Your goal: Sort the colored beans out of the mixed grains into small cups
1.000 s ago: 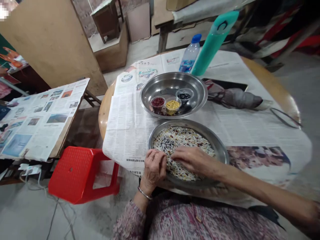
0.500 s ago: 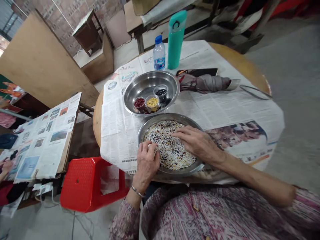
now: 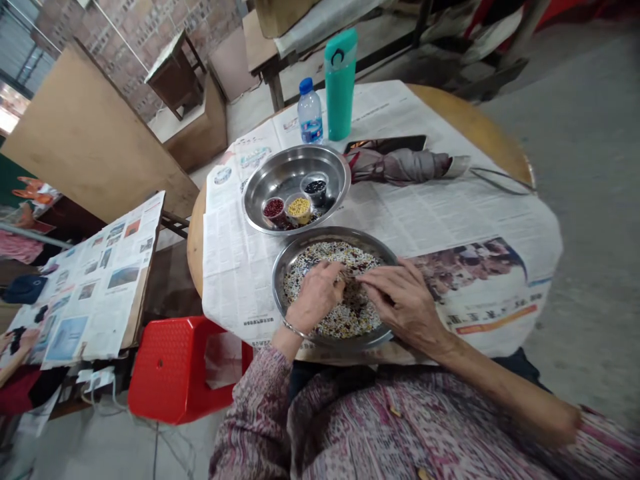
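A steel basin in front of me holds a mix of small white grains, dark red, black and yellow beans. Over the middle of the mix, my left hand has its fingers curled inward; whatever lies in them is hidden. My right hand reaches over the right rim, its fingertips drawn together close to the left fingers, and I cannot see what they pinch. Behind stands a second steel basin with a cup of red beans, a cup of yellow beans and a cup of black beans.
Newspaper covers the round table. At the back are a water bottle, a teal flask, a phone and a folded grey umbrella. A red stool stands left, near another newspaper-covered table with a person's hands.
My left hand has moved right, from the basin's left rim to the middle of the mix. My right hand has drawn back slightly toward the right rim. The view has shifted a little.
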A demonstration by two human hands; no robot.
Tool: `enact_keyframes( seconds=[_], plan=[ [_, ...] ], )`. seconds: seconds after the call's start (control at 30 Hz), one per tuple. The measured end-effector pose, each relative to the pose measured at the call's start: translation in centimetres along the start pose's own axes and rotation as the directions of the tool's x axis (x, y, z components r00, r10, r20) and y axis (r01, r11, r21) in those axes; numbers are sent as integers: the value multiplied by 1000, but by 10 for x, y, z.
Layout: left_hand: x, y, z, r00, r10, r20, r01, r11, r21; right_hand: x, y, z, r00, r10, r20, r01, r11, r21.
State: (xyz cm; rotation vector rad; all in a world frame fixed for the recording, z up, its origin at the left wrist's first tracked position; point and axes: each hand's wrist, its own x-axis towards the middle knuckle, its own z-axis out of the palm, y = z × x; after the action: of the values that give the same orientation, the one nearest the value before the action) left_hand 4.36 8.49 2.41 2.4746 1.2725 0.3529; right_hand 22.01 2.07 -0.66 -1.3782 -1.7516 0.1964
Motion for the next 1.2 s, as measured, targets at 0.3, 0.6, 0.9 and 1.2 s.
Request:
enact_keyframes(
  seconds=[0.3,0.6,0.9,1.2],
  plan=[
    [-62,29,-18,971,150,188,-145,989,-41,-7,5,1,995,69,-78,-57,988,145],
    [-39,30,-3,960,215,182,-214,977,-25,-8,7,0,993,66,-101,-46,982,183],
    [-15,13,-17,985,-158,71,151,984,99,-7,10,4,986,23,-167,11,980,198],
    [0,9,-14,981,-160,108,158,987,31,-9,13,8,983,29,-179,12,974,225]
  ],
)
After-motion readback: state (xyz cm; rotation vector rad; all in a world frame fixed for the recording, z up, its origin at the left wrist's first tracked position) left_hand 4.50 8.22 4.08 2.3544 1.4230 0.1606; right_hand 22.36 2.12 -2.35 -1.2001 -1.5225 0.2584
